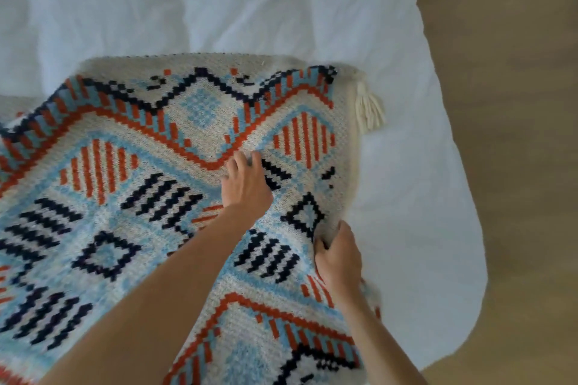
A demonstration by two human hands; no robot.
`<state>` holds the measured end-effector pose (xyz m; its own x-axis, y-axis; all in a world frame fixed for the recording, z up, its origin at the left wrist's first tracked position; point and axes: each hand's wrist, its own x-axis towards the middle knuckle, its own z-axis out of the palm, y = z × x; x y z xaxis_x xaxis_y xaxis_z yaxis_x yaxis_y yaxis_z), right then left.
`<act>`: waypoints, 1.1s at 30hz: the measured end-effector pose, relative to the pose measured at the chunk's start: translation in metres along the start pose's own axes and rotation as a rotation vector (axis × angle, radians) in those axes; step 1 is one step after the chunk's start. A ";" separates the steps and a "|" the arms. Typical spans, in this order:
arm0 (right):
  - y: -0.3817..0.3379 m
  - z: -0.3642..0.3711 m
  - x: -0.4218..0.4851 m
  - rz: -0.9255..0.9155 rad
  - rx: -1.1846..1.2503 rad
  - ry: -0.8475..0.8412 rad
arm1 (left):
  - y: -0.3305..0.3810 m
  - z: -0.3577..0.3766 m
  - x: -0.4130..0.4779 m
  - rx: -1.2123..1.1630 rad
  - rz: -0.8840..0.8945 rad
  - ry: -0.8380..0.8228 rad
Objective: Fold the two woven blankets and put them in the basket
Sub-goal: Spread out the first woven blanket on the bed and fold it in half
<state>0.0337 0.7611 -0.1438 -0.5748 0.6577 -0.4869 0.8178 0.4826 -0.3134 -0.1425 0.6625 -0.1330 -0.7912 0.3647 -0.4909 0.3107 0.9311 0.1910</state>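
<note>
Blanket [131, 197] is lying spread under both hands on the bed [281, 9]. Left hand [247, 187] is resting on it, fingers bent, can't tell if it's pinching. Right hand [339, 258] is gripping the blanket's edge.

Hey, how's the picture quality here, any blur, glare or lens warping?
Head view: soft even light, no glare; the white sheet looks bluish; the blanket pattern smears toward the lower left; the wide-angle lens curves the sheet's right edge.
</note>
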 end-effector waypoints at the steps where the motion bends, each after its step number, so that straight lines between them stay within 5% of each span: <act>1: -0.004 0.003 -0.004 -0.069 0.018 0.025 | 0.007 -0.001 -0.003 -0.001 0.040 0.015; 5: -0.015 0.002 -0.024 -0.291 0.091 0.060 | 0.043 -0.003 -0.020 -0.172 0.271 -0.056; 10: 0.039 -0.017 -0.035 -0.123 0.027 -0.081 | 0.083 0.018 -0.050 -0.038 0.462 -0.255; 13: 0.081 -0.021 -0.045 -0.138 -0.141 -0.094 | 0.092 0.035 -0.058 0.143 0.409 -0.364; 17: 0.095 -0.024 -0.066 0.074 -0.024 -0.321 | 0.110 0.050 -0.071 0.238 0.291 -0.301; 23: 0.094 -0.009 -0.098 0.132 0.034 -0.394 | 0.122 0.062 -0.097 0.322 0.180 -0.416; 28: 0.103 -0.010 -0.117 -0.034 0.051 -0.472 | 0.118 0.066 -0.104 0.275 0.175 -0.414; 33: 0.100 -0.010 -0.130 -0.198 0.113 -0.330 | 0.123 0.079 -0.115 0.273 0.155 -0.499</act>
<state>0.1902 0.7296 -0.1034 -0.6965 0.3281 -0.6382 0.7006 0.5030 -0.5061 0.0283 0.7346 -0.1202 -0.4024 0.3902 -0.8281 0.5801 0.8085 0.0991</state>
